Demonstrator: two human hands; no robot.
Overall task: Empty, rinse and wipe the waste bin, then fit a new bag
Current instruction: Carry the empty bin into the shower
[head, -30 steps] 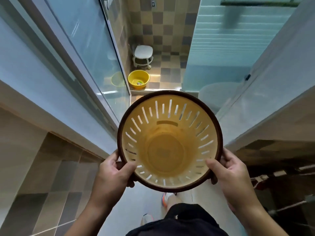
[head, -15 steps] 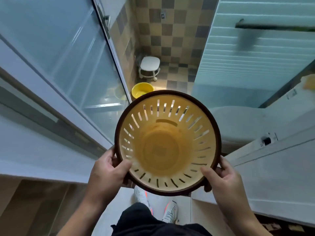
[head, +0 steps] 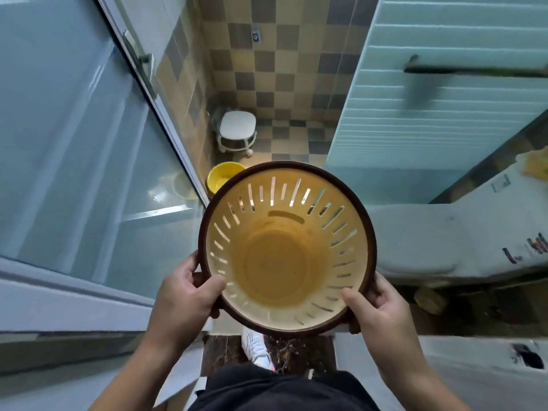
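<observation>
I hold a round waste bin (head: pixel 284 262) upright in front of me, its mouth facing the camera. It is cream-yellow inside with slotted walls and a dark brown rim. Nothing lies inside it and no bag lines it. My left hand (head: pixel 185 295) grips the rim at the lower left, thumb inside the bin. On the lower right of the rim my right hand (head: pixel 375 310) grips the same way.
A glass sliding door (head: pixel 89 143) stands on the left. Ahead lies a checkered tiled shower floor (head: pixel 284 137) with a white stool (head: pixel 237 129) and a yellow basin (head: pixel 221 178). A white toilet (head: pixel 430 241) sits to the right. My white shoe (head: pixel 255 348) shows below the bin.
I have walked forward through the doorway with the bin held in both hands. The stool, basin and toilet now appear closer and larger. My grip on the rim is unchanged.
</observation>
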